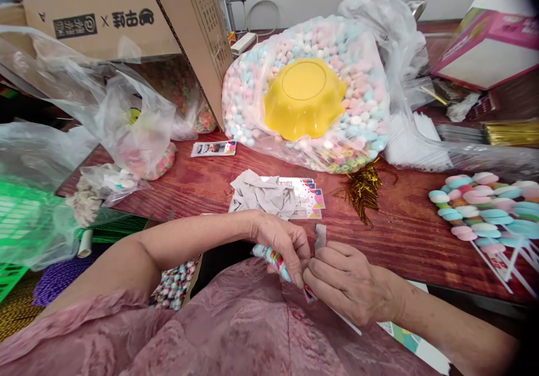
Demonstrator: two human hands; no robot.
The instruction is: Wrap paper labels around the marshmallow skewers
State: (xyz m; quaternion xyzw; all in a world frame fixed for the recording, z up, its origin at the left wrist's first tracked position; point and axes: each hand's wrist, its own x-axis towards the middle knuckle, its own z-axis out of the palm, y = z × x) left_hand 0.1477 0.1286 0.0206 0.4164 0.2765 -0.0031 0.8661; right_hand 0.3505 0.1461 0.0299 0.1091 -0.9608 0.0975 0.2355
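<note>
Pink patterned fabric point(236, 331) fills the near edge; above it both hands, left point(282, 244) and right point(343, 280), pinch a pastel candy-filled plastic tube point(273, 259) just off the red wooden counter point(404, 235) edge, with bare wood beyond.

head view | looks forward and down | close over wooden table point(404, 235) edge

Bowl point(304, 98) on candy bag point(248, 101), cardboard box point(126, 17) left, cloth point(263, 196) in front
</note>
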